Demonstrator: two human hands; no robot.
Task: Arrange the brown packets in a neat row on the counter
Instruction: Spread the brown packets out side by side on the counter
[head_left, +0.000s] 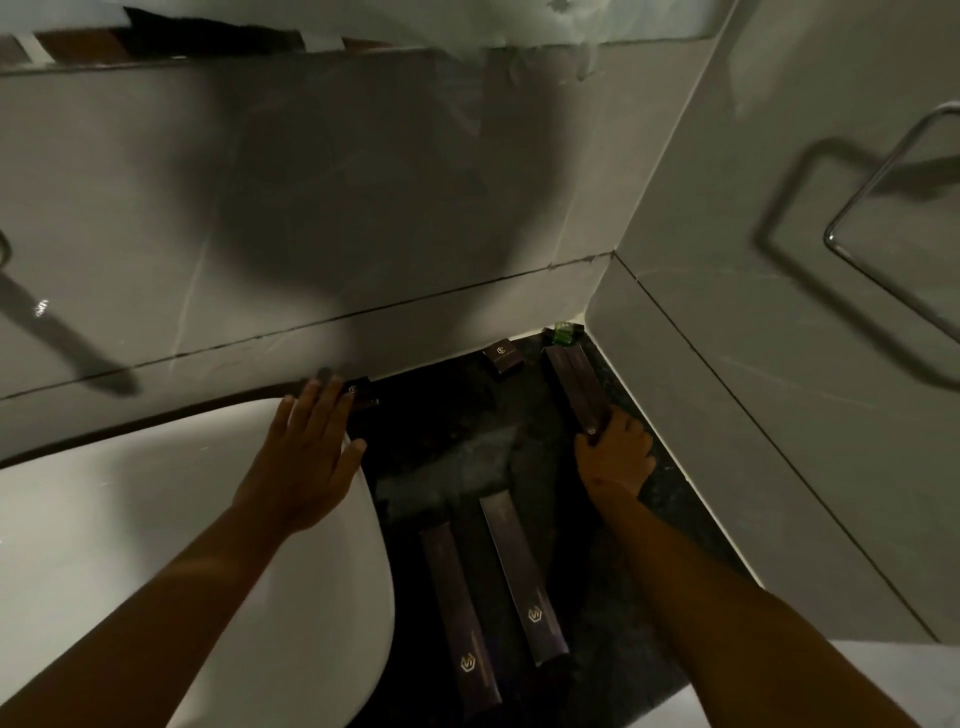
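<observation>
You are clamping your right hand (615, 452) fingers on the near end of a long brown packet (576, 387) extending beyond your fingertips, presumably to align it, while your left hand (306, 457), fingers together, is bracing flat on the basin (156, 519).

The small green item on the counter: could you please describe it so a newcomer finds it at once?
Follow the dark counter to the far corner where the two grey walls meet. The small green item lies there, past the long brown packet held by the right hand; it alone is green.

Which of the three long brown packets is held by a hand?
The far long packet by the right wall; the right hand grips its near end. The other two lie untouched.
</observation>
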